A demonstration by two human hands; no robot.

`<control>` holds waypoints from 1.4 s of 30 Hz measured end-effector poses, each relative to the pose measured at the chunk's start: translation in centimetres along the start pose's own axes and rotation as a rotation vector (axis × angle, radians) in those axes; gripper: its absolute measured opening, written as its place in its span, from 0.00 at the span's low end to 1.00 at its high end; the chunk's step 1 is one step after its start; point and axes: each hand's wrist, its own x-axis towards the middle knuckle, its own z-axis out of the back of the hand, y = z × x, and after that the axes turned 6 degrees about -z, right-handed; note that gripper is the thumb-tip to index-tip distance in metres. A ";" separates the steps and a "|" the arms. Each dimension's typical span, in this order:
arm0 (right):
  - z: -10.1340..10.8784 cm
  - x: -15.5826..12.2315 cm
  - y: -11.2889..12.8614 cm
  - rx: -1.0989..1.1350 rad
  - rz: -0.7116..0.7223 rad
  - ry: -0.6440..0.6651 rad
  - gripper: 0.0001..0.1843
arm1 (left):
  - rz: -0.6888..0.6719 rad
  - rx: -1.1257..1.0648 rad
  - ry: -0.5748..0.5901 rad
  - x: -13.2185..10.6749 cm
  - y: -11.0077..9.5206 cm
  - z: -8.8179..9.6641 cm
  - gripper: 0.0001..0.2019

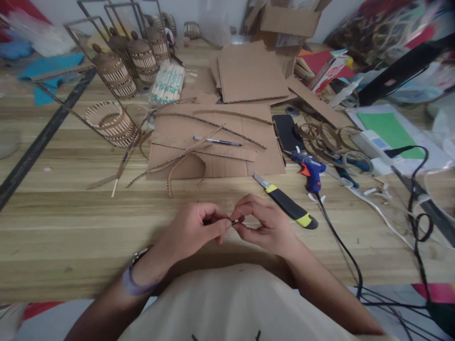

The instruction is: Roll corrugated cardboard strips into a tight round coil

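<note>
Close to my body, both hands meet above the wooden table. My left hand (201, 226) is closed, its thumb and finger pinching a small dark piece (233, 222). From the other side, my right hand (265, 225) pinches the same piece between thumb and fingertips. Most of the piece is hidden by the fingers, so its kind cannot be made out. Just beyond my right hand lies a utility knife (286, 202) with its blade out. Farther off, several notched cardboard strips (188, 168) lie on and around a flat cardboard sheet (263, 163), along with a pen (217, 141).
To the right, a blue glue gun (313, 173) trails a black cable (337, 237) toward the table's front edge. A phone (287, 132) and pliers (346, 173) lie nearby. Lantern-like stick baskets (115, 78), an open stick basket (122, 130) and a cardboard box (289, 21) stand farther back.
</note>
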 end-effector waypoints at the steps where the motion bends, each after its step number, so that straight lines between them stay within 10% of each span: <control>1: -0.1 0.0 0.1 -0.059 0.008 -0.007 0.07 | -0.014 0.034 -0.035 -0.1 -0.1 -0.1 0.07; 8: -0.2 -0.2 1.0 -0.457 0.160 -0.026 0.07 | -0.064 0.106 -0.149 -0.5 -0.4 -1.0 0.06; 36: -1.6 -0.5 0.7 0.275 -0.104 -0.106 0.09 | -0.101 -0.339 -0.019 0.2 0.5 -0.8 0.03; 42: -1.3 -0.4 0.4 0.093 -0.035 -0.119 0.08 | -0.012 -0.278 0.031 0.4 0.4 -0.2 0.04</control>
